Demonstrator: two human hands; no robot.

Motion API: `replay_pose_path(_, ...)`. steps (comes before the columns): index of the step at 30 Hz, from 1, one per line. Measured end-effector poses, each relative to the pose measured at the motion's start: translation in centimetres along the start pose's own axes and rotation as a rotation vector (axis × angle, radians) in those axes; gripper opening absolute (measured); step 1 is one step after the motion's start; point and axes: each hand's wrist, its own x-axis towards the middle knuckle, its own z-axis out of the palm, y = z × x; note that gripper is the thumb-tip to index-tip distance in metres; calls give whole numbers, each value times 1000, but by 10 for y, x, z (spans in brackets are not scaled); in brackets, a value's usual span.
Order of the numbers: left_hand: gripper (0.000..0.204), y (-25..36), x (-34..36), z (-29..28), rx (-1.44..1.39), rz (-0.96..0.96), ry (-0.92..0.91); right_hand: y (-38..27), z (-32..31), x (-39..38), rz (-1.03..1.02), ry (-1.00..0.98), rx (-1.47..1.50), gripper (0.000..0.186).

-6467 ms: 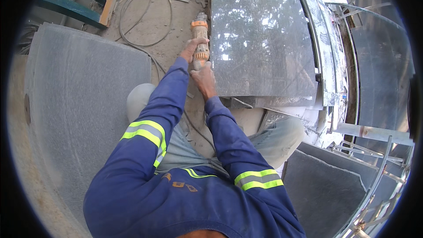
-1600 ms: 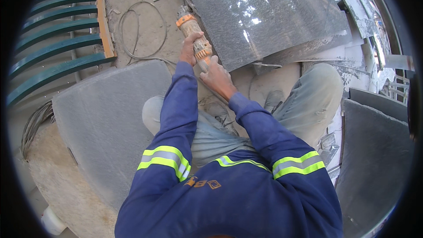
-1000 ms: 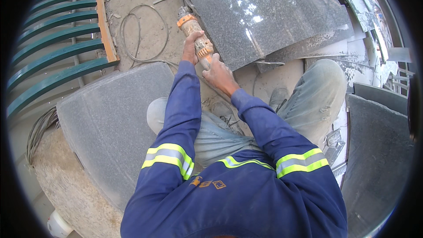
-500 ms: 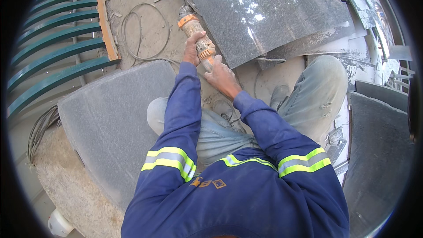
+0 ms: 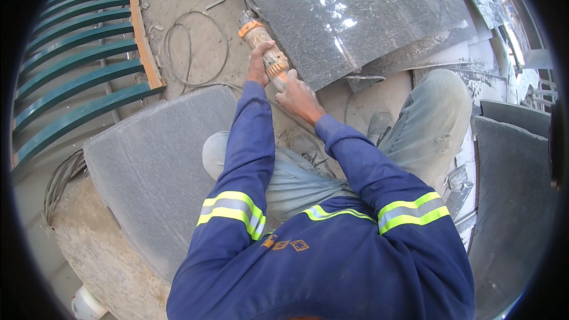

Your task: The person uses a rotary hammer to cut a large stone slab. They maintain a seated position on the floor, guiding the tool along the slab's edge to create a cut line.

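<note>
A dusty, orange-banded angle grinder (image 5: 255, 35) slants away from me, its metal head at the far end beside the edge of a large grey stone slab (image 5: 332, 41). Whether its disc touches the slab cannot be made out. My left hand (image 5: 258, 66) is wrapped round the middle of the grinder's body. Closer to me, my right hand (image 5: 297, 96) grips the rear end of the same tool. Both hands are closed.
Another grey slab (image 5: 160, 136) lies at my left, near a bundle of cable (image 5: 62, 181). Looped cable (image 5: 198, 47) rests on the dusty ground. Dark green slats (image 5: 89, 77) stand far left. More dark slabs (image 5: 510, 201) lie right, and a white container (image 5: 88, 304) sits lower left.
The view has shifted slightly, with the slabs and slats appearing a little displaced. Both hands keep the same grip on the angle grinder, which stays beside the slab's edge.
</note>
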Motion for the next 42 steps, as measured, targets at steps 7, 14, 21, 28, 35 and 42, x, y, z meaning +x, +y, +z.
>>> replay_pose_path(7, 43, 0, -2, 1, 7, 0, 15, -5, -2, -4, 39, -22, 6, 47)
replay_pose_path(14, 44, -4, -18, 7, 16, 26, 38, -5, -1, -18, 77, -29, -6, 46)
replay_pose_path(21, 41, -4, -27, 9, 57, 12, 49, -5, 1, -24, 55, -1, 3, 41)
replay_pose_path(28, 37, -1, -18, 6, 51, 21, 47, -1, 3, -14, 14, 8, 12, 41)
replay_pose_path(35, 36, 1, -8, 4, 53, 11, 35, -3, 2, -7, 43, -7, 18, 43)
replay_pose_path(42, 35, -3, -16, 8, 44, 4, 61, -4, -1, -17, 33, -6, 36, 42)
